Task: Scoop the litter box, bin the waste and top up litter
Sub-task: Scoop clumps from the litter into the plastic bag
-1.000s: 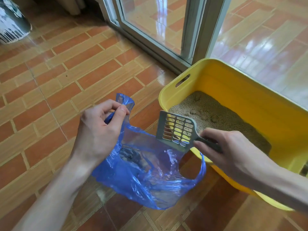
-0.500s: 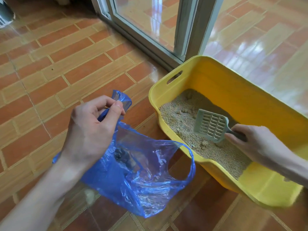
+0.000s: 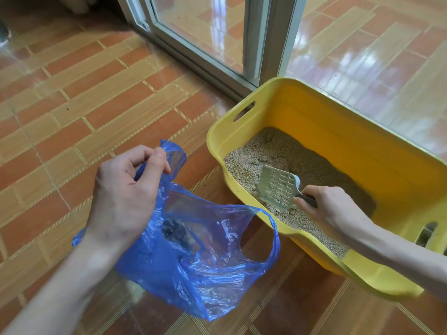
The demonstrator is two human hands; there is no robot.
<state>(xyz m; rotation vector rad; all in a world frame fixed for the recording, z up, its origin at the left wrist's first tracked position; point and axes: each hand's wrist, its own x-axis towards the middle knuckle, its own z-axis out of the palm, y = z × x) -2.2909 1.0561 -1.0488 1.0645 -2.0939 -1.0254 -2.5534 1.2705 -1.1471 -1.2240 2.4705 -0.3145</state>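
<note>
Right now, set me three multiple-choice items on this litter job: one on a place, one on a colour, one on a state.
1. Where is the scoop's head?
A. over the bag
B. down in the litter inside the box
C. on the floor tiles

2. What colour is the litter box?
A. yellow
B. green
C. white

3. How is the bag?
A. tied shut
B. folded flat
C. held open by one handle

Key: 1 B, the scoop, gripped by the right hand, digs into the litter. 2 A, the litter box is yellow. 3 C, the left hand pinches one handle of the blue bag, mouth gaping.
</note>
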